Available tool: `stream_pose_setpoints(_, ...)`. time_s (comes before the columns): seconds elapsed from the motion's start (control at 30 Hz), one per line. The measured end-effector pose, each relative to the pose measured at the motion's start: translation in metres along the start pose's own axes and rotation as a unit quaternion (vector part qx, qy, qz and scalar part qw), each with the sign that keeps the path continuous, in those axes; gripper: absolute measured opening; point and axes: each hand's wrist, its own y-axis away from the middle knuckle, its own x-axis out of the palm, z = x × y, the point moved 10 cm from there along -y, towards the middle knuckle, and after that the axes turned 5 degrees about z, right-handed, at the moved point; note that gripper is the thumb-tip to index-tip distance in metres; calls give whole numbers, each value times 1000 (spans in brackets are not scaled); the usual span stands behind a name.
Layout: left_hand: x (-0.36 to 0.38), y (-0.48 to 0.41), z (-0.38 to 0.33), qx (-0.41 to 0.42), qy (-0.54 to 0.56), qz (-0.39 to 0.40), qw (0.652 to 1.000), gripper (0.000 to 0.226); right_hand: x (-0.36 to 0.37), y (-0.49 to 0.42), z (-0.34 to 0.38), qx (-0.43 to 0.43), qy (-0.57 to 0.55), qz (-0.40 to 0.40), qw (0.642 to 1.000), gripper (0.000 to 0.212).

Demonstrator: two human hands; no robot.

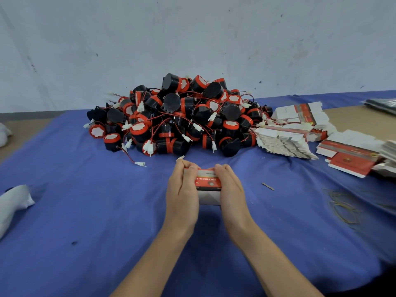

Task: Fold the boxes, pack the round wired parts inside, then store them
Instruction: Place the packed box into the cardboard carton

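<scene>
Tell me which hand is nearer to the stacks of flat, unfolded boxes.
Right. The right hand grips the right end of the red-and-white box, on the side toward the flat boxes; the left hand grips its left end, farther from them.

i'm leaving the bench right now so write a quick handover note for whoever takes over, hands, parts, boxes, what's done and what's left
Left hand and right hand: both grip one red-and-white box by its sides, above the blue cloth.
Round wired parts: big pile behind the box.
Flat unfolded boxes: stacks to the pile's right.
Done: this box is formed; whether a part is inside cannot be seen.
Left: finish and store it, then pack the rest of the pile. No stored boxes in view.
</scene>
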Motion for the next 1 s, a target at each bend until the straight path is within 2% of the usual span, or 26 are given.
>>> stream_pose_setpoints(0.2, 26, 8, -7, -7, 12, 14, 1000, 16, -25, 8, 25, -32, -3, -68, 997, 26)
stream_pose_setpoints(0.27, 40, 15, -3, -45, 12, 33, 998, 14, -41, 19, 38, -51, 5, -98, 994, 25)
stream_pose_setpoints(0.4, 68, 32, -8, -126, 39, 94, 987, 31, -70, 44, 67, -86, 20, -152, 985, 27)
stream_pose_setpoints(0.5, 91, 37, -40, -144, 141, 91, 975, 32, -96, 58, 90, -90, -105, -195, 971, 38)
stream_pose_setpoints(0.6, 140, 43, -90, -129, 224, 119, 959, 32, -122, 75, 111, -82, -276, -227, 930, 44)
stream_pose_setpoints(0.7, 221, 68, -151, -107, 246, 245, 932, 35, -140, 100, 136, -92, -329, -227, 912, 44)
stream_pose_setpoints(0.8, 302, 123, -207, -43, 131, 455, 880, 62, -155, 124, 161, -126, -347, -198, 908, 33)
stream_pose_setpoints(0.83, 318, 137, -215, -34, 96, 491, 865, 72, -160, 130, 165, -123, -324, -193, 918, 30)
stream_pose_setpoints(0.9, 333, 144, -222, -32, 86, 486, 869, 71, -174, 141, 171, -107, -250, -207, 940, 32)
stream_pose_setpoints(1.0, 323, 128, -214, -54, 160, 400, 901, 46, -190, 149, 177, -80, -199, -229, 949, 43)
